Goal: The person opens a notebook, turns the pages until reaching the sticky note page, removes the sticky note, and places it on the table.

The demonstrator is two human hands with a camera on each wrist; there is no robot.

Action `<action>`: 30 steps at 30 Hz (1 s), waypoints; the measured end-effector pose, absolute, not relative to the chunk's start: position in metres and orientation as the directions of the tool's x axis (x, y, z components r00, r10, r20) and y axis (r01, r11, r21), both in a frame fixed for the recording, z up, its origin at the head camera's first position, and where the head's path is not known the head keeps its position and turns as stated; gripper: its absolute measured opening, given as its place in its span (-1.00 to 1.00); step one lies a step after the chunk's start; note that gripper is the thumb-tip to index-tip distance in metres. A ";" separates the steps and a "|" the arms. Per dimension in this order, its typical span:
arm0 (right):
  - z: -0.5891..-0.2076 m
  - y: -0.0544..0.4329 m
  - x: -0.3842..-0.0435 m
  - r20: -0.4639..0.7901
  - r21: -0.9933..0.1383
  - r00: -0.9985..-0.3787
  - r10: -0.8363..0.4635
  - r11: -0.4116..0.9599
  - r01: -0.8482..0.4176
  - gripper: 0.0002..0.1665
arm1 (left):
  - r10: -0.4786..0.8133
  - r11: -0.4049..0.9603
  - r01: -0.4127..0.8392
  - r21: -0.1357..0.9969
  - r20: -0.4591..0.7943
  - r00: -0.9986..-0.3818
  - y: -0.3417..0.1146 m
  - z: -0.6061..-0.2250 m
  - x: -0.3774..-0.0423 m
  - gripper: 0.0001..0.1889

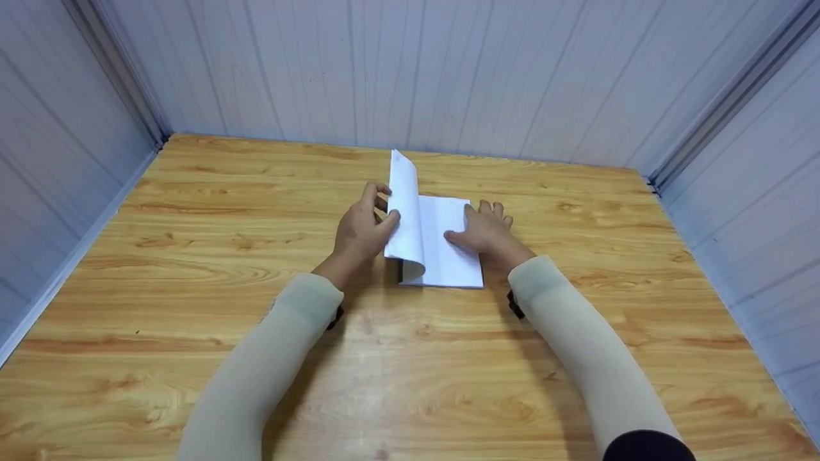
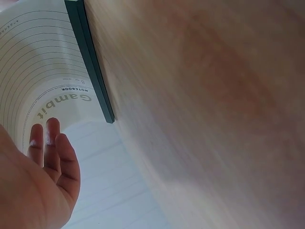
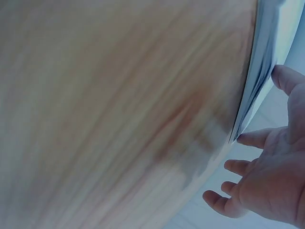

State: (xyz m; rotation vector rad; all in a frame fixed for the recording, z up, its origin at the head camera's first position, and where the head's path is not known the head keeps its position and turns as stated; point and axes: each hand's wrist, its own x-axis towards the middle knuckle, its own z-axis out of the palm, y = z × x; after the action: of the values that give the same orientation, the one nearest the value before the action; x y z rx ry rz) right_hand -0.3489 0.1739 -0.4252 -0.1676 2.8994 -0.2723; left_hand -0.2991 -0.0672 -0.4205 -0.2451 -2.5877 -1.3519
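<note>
A notebook (image 1: 451, 269) lies open on the wooden table, its lined right-hand page facing up. My left hand (image 1: 360, 227) pinches a raised, curling stack of leaves (image 1: 403, 221) at its left edge, thumb in front and fingers behind. The left wrist view shows the underside of those leaves, a lined sheet (image 2: 45, 62) printed "Gambit NOTEBOOK", beside a dark green spine (image 2: 90, 62). At the right edge of the notebook, my right hand (image 1: 485, 232) rests with its thumb on the page. Its index fingertip touches the notebook's edge, and the other fingers spread past it.
The wood-grain table (image 1: 211, 224) extends around the notebook on every side. White panelled walls (image 1: 384, 77) enclose it at the back, left and right. A dark round shape (image 1: 648, 447) shows at the bottom edge by the right sleeve.
</note>
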 end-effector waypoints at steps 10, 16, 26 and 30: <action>-0.427 0.179 -0.352 -0.209 -0.221 -0.967 -0.146 0.970 -0.099 0.08 | 0.070 0.574 0.266 0.774 0.277 -0.958 -0.067 -0.419 -0.299 -0.60; -0.426 0.179 -0.353 -0.209 -0.213 -0.964 -0.165 0.970 -0.120 0.05 | 0.065 0.573 0.266 0.775 0.280 -0.958 -0.067 -0.420 -0.299 -0.64; -0.431 0.178 -0.358 -0.147 -0.277 -0.969 -0.200 0.949 -0.154 0.00 | 0.062 0.575 0.248 0.780 0.261 -0.964 -0.066 -0.421 -0.298 -0.64; -0.431 0.177 -0.357 -0.095 -0.318 -0.972 -0.214 0.932 -0.174 -0.04 | 0.061 0.579 0.241 0.779 0.254 -0.965 -0.065 -0.421 -0.298 -0.64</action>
State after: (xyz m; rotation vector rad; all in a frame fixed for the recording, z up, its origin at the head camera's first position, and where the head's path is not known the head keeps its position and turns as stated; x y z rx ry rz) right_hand -0.3574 0.1767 -0.4308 -0.2989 2.9611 -0.4696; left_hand -0.2984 -0.0653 -0.4212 -0.2529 -2.6093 -1.3328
